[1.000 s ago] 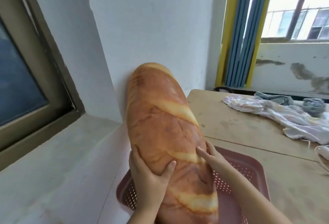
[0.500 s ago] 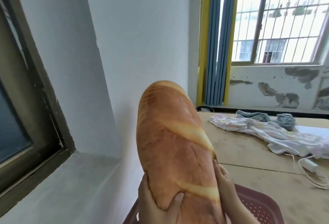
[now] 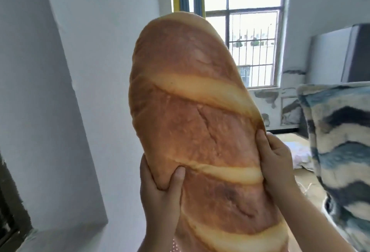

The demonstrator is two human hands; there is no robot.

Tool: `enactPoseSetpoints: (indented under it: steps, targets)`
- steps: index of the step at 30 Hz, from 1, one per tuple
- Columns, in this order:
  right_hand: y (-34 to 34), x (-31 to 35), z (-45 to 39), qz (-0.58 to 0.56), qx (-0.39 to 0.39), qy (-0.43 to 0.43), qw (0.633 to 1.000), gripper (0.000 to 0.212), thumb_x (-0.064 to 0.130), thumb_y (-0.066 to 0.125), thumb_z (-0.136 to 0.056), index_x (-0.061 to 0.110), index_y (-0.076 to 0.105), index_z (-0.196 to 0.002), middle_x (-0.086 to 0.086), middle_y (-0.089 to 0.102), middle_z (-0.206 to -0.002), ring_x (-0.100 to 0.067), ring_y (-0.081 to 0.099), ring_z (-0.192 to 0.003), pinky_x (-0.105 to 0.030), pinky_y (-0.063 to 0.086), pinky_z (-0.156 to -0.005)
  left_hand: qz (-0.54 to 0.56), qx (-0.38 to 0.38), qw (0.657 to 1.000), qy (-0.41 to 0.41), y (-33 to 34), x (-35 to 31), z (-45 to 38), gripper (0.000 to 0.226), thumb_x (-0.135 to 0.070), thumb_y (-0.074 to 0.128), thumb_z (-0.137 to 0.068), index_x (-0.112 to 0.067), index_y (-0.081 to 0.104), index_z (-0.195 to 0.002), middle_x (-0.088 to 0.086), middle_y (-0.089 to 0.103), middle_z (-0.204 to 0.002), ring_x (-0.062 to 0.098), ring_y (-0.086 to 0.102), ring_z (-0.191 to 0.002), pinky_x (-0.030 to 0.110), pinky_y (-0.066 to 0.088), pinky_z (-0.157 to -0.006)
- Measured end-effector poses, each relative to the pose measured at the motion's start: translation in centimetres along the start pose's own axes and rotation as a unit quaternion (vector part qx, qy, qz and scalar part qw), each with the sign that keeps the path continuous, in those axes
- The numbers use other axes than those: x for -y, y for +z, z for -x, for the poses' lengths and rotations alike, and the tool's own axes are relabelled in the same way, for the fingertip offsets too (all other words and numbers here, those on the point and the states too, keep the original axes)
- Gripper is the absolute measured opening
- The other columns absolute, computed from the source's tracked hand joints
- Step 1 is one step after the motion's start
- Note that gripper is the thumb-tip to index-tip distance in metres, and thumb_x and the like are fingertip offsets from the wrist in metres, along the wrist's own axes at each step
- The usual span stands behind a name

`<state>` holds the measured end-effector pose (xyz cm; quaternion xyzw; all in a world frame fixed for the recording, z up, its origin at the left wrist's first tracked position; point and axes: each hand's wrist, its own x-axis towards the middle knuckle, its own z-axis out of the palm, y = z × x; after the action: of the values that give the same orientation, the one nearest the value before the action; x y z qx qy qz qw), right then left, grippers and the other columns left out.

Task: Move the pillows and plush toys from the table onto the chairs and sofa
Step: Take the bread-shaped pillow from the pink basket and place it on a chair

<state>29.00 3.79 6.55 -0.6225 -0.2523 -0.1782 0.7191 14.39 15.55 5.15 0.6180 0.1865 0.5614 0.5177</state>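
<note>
A long plush pillow printed like a loaf of bread (image 3: 192, 115) stands upright in front of me and fills the middle of the view. My left hand (image 3: 160, 193) grips its lower left side, thumb pressed into the fabric. My right hand (image 3: 276, 161) clasps its right edge. A blue, black and cream wavy-patterned pillow (image 3: 340, 151) stands at the right edge. The wooden table (image 3: 306, 181) shows only as a strip between the two pillows.
A white wall (image 3: 90, 71) rises close on the left, with a dark window frame (image 3: 8, 211) at the lower left. A barred window (image 3: 254, 41) is straight ahead. A grey cabinet (image 3: 340, 55) stands at the far right. Light cloth (image 3: 300, 151) lies on the table.
The bread pillow has been lifted higher and now stands taller in front of me. My view has turned right and up, bringing in the patterned pillow; the pink basket is almost out of view.
</note>
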Motion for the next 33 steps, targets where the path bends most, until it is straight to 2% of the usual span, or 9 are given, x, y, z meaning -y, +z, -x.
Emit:
enactPoseSetpoints:
  steps: [3,8,11,13,17,21,25,30,33]
  targets:
    - [-3.4,3.4,-0.7,0.084,-0.048,-0.060,0.994,0.043,0.026,0.046,-0.091,0.012,0.038,-0.051,0.003,0.033,-0.047,-0.006,0.034,-0.043,-0.017,0.024,-0.039,0.025,0.022,0.999,0.010,2.2,-1.8,0.8,0.090,-0.059,0.052,-0.046,-0.027,0.041,-0.130,-0.014,0.047,-0.108,0.010,0.046,-0.098,0.026,0.034,-0.085]
    - [-11.6,8.6,0.5,0.211,-0.116,-0.091,0.966,0.045,0.030,0.050,-0.089,-0.002,0.044,-0.057,-0.006,0.038,-0.052,-0.008,0.037,-0.047,-0.016,0.030,-0.044,0.101,0.134,0.985,-0.044,6.4,-4.7,5.0,0.078,-0.047,0.058,-0.062,-0.020,0.039,-0.133,-0.011,0.051,-0.103,0.009,0.048,-0.088,0.022,0.038,-0.075]
    - [-17.9,10.5,3.8,0.270,-0.170,-0.067,0.945,0.043,0.025,0.043,-0.092,-0.007,0.050,-0.064,-0.009,0.042,-0.056,-0.011,0.039,-0.050,-0.016,0.031,-0.045,0.138,0.232,0.961,-0.067,8.6,-6.0,9.8,0.047,-0.040,0.068,-0.074,-0.030,0.043,-0.112,-0.023,0.050,-0.087,-0.009,0.046,-0.075,0.009,0.034,-0.061]
    - [-22.4,11.3,7.1,0.302,-0.213,-0.044,0.928,0.044,0.029,0.044,-0.092,0.003,0.046,-0.056,-0.007,0.042,-0.054,-0.016,0.039,-0.052,-0.023,0.030,-0.048,0.138,0.283,0.945,-0.084,9.8,-6.7,13.9,0.025,-0.031,0.064,-0.082,-0.033,0.040,-0.090,-0.021,0.047,-0.080,-0.009,0.044,-0.071,0.011,0.033,-0.056]
    - [-32.0,12.9,15.6,0.368,-0.324,-0.014,0.872,0.046,0.032,0.045,-0.091,0.015,0.030,-0.051,-0.004,0.032,-0.049,-0.009,0.032,-0.044,-0.022,0.022,-0.044,0.135,0.389,0.908,-0.080,12.1,-7.9,24.2,0.025,-0.032,0.057,-0.082,-0.031,0.036,-0.069,-0.005,0.047,-0.071,0.000,0.046,-0.066,0.011,0.037,-0.055]
    - [-41.3,14.4,25.0,0.409,-0.416,0.050,0.811,0.043,0.036,0.045,-0.084,0.015,0.028,-0.051,-0.002,0.030,-0.048,-0.009,0.033,-0.043,-0.017,0.025,-0.041,0.129,0.497,0.850,-0.117,14.7,-10.5,36.0,0.030,-0.009,0.043,-0.094,-0.027,0.044,-0.071,-0.006,0.049,-0.072,0.004,0.047,-0.067,0.004,0.038,-0.057]
    - [-50.1,15.3,33.7,0.448,-0.481,0.078,0.749,0.037,0.033,0.039,-0.078,0.017,0.025,-0.048,0.002,0.026,-0.043,-0.008,0.037,-0.042,-0.016,0.024,-0.040,0.098,0.577,0.789,-0.188,15.9,-13.3,48.4,0.026,-0.012,0.038,-0.097,-0.013,0.054,-0.117,-0.014,0.051,-0.092,0.014,0.048,-0.094,0.013,0.030,-0.069]
    - [-58.3,15.8,41.9,0.475,-0.524,0.136,0.694,0.048,0.025,0.048,-0.087,0.020,0.023,-0.046,0.005,0.021,-0.040,-0.006,0.036,-0.038,-0.018,0.021,-0.037,0.050,0.667,0.704,-0.238,16.2,-15.2,60.4,0.037,-0.014,0.034,-0.097,-0.034,0.046,-0.069,-0.015,0.049,-0.074,0.006,0.048,-0.072,0.007,0.036,-0.057]
    - [-62.4,15.6,45.2,0.444,-0.564,0.176,0.674,0.051,0.012,0.049,-0.089,0.020,0.026,-0.044,0.004,0.024,-0.038,-0.008,0.036,-0.039,-0.019,0.022,-0.038,0.033,0.717,0.645,-0.263,17.3,-15.7,65.4,0.027,-0.018,0.034,-0.098,-0.025,0.057,-0.109,-0.008,0.057,-0.107,0.011,0.053,-0.098,0.015,0.037,-0.085]
